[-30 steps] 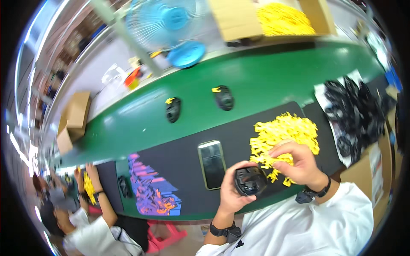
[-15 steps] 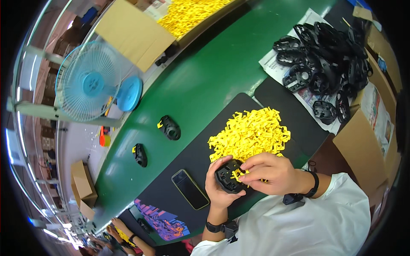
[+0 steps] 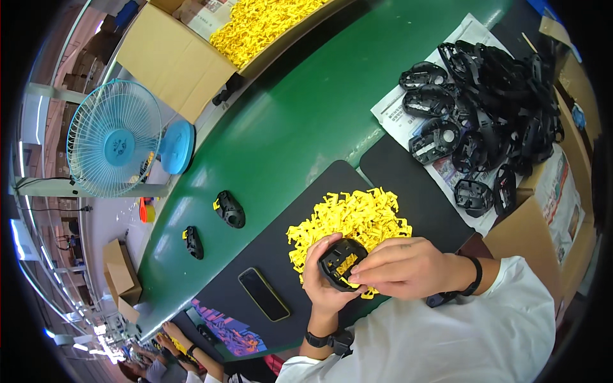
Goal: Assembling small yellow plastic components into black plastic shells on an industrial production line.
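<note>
My left hand (image 3: 318,284) is wrapped round a black computer mouse shell (image 3: 330,260), its hollow inner side turned up. A yellow plastic clip (image 3: 348,262) lies inside the shell. My right hand (image 3: 405,268) has its fingers pinched together at the shell's right edge, with a bit of yellow plastic showing at the fingertips. Just beyond both hands, a heap of yellow plastic clips (image 3: 348,217) is spread on the black mat (image 3: 319,191). Two more black mouse shells, a farther one (image 3: 230,209) and a nearer one (image 3: 193,242), stand on the green table, each with yellow at one end.
A big pile of black mouse shells (image 3: 485,102) rests on newspaper at the right, beside cardboard boxes (image 3: 520,239). A phone (image 3: 264,293) lies on the mat. Across the green table (image 3: 281,127) stand a blue fan (image 3: 118,147) and a carton of yellow clips (image 3: 268,25). Another person's arms (image 3: 195,351) show at lower left.
My view has shifted, so the table things appear lower and farther left. My right fingers have moved from over the shell's middle to its near right edge; the yellow clip inside shows more plainly.
</note>
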The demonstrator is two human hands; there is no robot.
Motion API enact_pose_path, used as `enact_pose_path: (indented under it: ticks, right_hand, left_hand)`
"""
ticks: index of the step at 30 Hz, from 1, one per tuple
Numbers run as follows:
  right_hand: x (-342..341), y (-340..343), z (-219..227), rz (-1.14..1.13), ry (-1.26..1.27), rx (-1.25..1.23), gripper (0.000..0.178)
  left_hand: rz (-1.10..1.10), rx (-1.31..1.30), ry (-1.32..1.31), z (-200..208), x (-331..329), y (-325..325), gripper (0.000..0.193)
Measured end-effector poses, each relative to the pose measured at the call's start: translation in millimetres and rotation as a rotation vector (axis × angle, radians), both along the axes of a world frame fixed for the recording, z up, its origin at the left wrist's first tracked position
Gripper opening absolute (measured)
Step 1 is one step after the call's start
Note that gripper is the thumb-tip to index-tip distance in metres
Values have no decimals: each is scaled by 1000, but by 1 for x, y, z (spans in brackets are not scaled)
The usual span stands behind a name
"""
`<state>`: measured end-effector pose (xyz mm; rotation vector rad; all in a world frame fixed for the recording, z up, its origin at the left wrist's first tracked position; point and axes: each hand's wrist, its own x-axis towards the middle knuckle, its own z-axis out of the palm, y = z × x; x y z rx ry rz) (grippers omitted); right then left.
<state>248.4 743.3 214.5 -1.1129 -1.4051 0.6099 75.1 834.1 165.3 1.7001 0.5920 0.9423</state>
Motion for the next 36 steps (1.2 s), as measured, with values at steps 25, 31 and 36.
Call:
enact_pose_path:
  ticks: [25, 31, 36]
  right_hand:
    - [-7, 10, -17, 19, -78, 54, 44]
    - [-30, -2, -1, -104, -254, 6, 47]
    - [-29, -4, 0, -112, -333, 10, 45]
  left_hand:
    - [3, 289, 160, 13, -7, 33, 85]
    - [-48, 422, 38, 9, -13, 36, 46]
    - [8, 471, -9, 4, -11, 35, 44]
